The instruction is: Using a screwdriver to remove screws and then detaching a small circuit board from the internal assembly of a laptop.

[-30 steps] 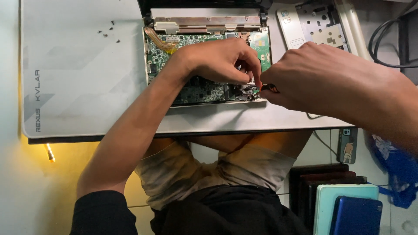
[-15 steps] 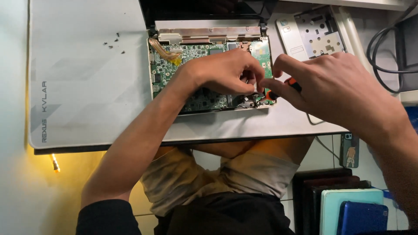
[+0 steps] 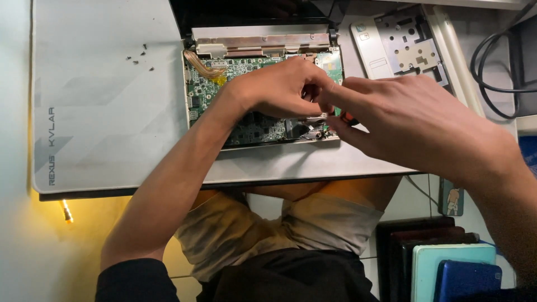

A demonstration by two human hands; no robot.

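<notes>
Over the opened laptop chassis (image 3: 263,146), which lies on a pale grey desk mat (image 3: 100,100), both hands meet above the green circuit board (image 3: 246,75) seated inside the shell. The left hand (image 3: 277,89) rests on the board's right half, its fingers curled together and pinched toward the right hand's fingertips. The right hand (image 3: 414,120) comes in from the chassis's right side, fingers closed around a slim tool with a red and black grip (image 3: 348,118), only a sliver of which shows. Left of the chassis, several tiny dark screws (image 3: 140,56) lie scattered on the mat. Right of the chassis sits a removed grey cover plate (image 3: 400,47), and beyond it black cables (image 3: 492,67).
</notes>
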